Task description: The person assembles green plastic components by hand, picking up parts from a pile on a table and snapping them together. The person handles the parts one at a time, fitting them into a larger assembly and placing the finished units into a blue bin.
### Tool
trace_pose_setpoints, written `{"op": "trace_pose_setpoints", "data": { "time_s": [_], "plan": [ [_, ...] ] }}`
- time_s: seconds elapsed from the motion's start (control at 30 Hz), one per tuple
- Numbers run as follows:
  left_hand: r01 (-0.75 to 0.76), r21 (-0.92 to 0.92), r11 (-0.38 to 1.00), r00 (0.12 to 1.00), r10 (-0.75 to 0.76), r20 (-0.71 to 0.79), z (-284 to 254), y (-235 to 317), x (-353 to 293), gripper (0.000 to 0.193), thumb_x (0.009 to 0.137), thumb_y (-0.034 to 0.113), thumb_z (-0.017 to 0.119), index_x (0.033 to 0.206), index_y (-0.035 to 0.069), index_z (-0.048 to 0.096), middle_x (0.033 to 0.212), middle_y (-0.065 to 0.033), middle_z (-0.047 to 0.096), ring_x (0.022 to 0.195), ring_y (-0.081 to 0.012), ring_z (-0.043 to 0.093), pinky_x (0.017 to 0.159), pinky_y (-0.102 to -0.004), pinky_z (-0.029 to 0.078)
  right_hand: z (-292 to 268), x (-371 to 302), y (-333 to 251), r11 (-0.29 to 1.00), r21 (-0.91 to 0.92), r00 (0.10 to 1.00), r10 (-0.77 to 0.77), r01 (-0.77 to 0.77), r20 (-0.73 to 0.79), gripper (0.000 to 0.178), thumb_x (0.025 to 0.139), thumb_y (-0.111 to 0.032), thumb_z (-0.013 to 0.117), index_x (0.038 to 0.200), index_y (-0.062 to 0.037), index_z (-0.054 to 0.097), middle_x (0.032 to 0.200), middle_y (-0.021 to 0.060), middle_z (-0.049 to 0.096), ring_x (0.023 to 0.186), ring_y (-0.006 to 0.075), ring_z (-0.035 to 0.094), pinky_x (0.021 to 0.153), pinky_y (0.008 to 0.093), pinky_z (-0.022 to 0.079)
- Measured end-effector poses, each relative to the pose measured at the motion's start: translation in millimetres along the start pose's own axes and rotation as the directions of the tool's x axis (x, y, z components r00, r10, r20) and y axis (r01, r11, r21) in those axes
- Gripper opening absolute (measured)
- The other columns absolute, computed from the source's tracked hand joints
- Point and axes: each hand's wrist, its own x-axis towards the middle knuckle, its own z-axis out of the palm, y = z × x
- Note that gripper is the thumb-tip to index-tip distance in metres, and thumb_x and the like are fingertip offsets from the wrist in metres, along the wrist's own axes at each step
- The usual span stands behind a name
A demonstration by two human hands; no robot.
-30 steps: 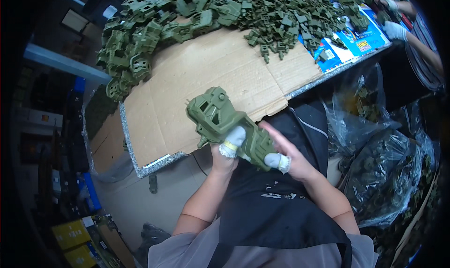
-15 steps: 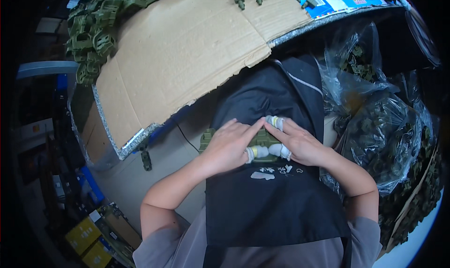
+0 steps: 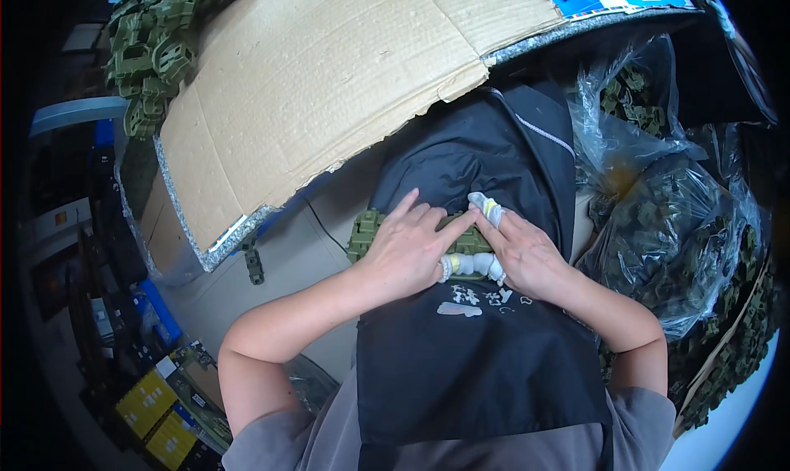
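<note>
Molded piece (image 3: 472, 241): lying on apron (image 3: 481, 364), under left hand (image 3: 409, 244) and right hand (image 3: 528, 250)
Cardboard (image 3: 329, 100): covering table (image 3: 535, 43) ahead
Heap (image 3: 156, 55): resting at cardboard's left
Bags (image 3: 671, 244): slumping right

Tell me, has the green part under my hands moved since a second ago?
Yes, toward you: the green part overlapped the cardboard in view and now sits clear of it.
</note>
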Motion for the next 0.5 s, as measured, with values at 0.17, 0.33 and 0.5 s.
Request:
{"op": "trace_pose_setpoints", "data": {
  "time_s": [0.17, 0.33, 0.5],
  "plan": [
    [0.015, 0.007, 1.0, 1.0, -0.015, -0.011, 3.8, -2.1, -1.8, 0.062, 0.069, 0.006, 0.064, 0.128, 0.007, 0.045, 0.099, -0.0132, 0.059, 0.097, -0.0288, 0.058, 0.103, -0.0475, 0.03, 5.9, 1.3, 6.3, 0.989, 0.148, 0.997, -0.018, 0.028, -0.07, 0.065, 0.072, -0.001, 0.058, 0.133, 0.0039, 0.037, 0.119, 0.0218, 0.048, 0.107, 0.0356, 0.05, 0.094, 0.0377, 0.041],
    [0.052, -0.209, 0.977, 0.994, -0.031, 0.102, -2.8, -14.0, 5.6, 0.059, 0.067, 0.002, 0.061, 0.124, 0.006, 0.045, 0.1, -0.0141, 0.058, 0.098, -0.0289, 0.057, 0.103, -0.0478, 0.03, 5.3, 10.8, 20.6, 0.891, 0.452, 0.999, -0.016, 0.036, -0.049, 0.06, 0.072, 0.003, 0.055, 0.13, 0.0024, 0.041, 0.111, 0.0244, 0.053, 0.102, 0.038, 0.053, 0.091, 0.0389, 0.042],
    [0.066, -0.18, 0.981, 0.994, -0.049, 0.094, 7.5, -17.1, 3.9, 0.059, 0.066, -0.002, 0.058, 0.123, 0.008, 0.045, 0.098, -0.0142, 0.058, 0.098, -0.0292, 0.056, 0.102, -0.048, 0.031, 0.2, 19.7, 13.3, 0.868, 0.488, 0.995, 0.064, -0.093, 0.076, 0.054, 0.071, 0.006, 0.052, 0.125, 0.0002, 0.049, 0.114, 0.0232, 0.054, 0.108, 0.0385, 0.051, 0.092, 0.039, 0.041]
  ]
}}
